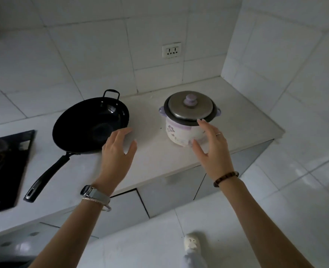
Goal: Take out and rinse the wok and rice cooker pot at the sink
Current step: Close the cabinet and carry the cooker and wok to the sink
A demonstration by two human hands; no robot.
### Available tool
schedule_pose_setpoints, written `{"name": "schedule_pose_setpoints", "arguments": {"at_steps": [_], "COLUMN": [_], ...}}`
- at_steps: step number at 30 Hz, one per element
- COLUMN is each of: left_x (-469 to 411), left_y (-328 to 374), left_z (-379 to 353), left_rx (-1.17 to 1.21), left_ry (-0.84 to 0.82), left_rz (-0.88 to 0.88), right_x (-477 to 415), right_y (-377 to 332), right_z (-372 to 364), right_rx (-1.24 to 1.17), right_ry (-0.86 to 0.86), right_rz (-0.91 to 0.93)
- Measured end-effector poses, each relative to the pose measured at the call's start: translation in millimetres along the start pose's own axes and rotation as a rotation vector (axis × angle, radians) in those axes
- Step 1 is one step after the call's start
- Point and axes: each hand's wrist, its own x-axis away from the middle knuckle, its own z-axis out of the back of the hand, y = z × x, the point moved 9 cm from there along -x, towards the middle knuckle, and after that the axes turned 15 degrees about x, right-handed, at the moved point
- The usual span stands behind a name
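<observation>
A black wok with a long black handle lies on the white counter, left of centre. To its right stands a small white and purple rice cooker with a metal lid on it. The inner pot is hidden under the lid. My left hand hovers with spread fingers beside the wok's right rim, holding nothing. My right hand reaches with straight fingers to the cooker's right side, fingertips at the lid's rim.
A black gas hob sits at the left edge of the counter. A wall socket is on the tiled wall behind. Cabinet doors lie below the counter, and a slippered foot stands on the tiled floor.
</observation>
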Motion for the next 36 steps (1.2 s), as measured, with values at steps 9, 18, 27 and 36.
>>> {"name": "schedule_pose_setpoints", "arguments": {"at_steps": [9,18,27,36], "left_x": [-87.6,-145.6,-175.4,-185.6], "left_y": [2.7,-47.4,-112.8,-136.0], "left_z": [-96.3,-156.8,-178.9,-194.4], "left_rx": [0.032,0.165,0.146,0.146], "left_ry": [0.002,0.002,-0.016,-0.034], "left_rz": [0.067,0.386,0.697,0.719], "right_x": [-76.2,-131.4,-145.8,-152.3], "right_y": [105.0,188.8,262.7,279.2], "right_z": [10.3,-31.7,-87.8,-105.6], "right_rx": [-0.092,-0.252,-0.438,-0.303], "right_ry": [-0.029,-0.199,-0.269,-0.394], "right_rz": [-0.115,-0.435,-0.902,-0.918]}}
